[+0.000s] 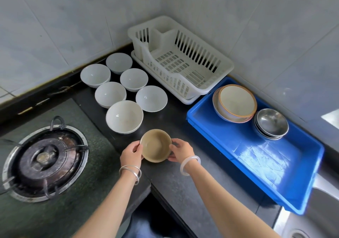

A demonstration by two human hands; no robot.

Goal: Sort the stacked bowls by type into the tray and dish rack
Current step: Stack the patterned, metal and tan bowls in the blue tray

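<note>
So the left hand point(131, 154) and right hand point(181, 151) both grip opposite rims of the small tan ceramic bowl point(156, 146), up front on the black table point(174, 182). I'd keep it level and probably park it in the blue plastic tray point(247, 155), bare end.

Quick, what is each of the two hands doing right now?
Left hand: holding the tan bowl by its left side.
Right hand: holding the same bowl by its right side.

Rt-hand fingers point(175, 143): bare counter point(174, 121) to their right up to blue tray point(247, 151), open lane. White bowls point(124, 116) packed just beyond; burner point(45, 157) well off left.
</note>
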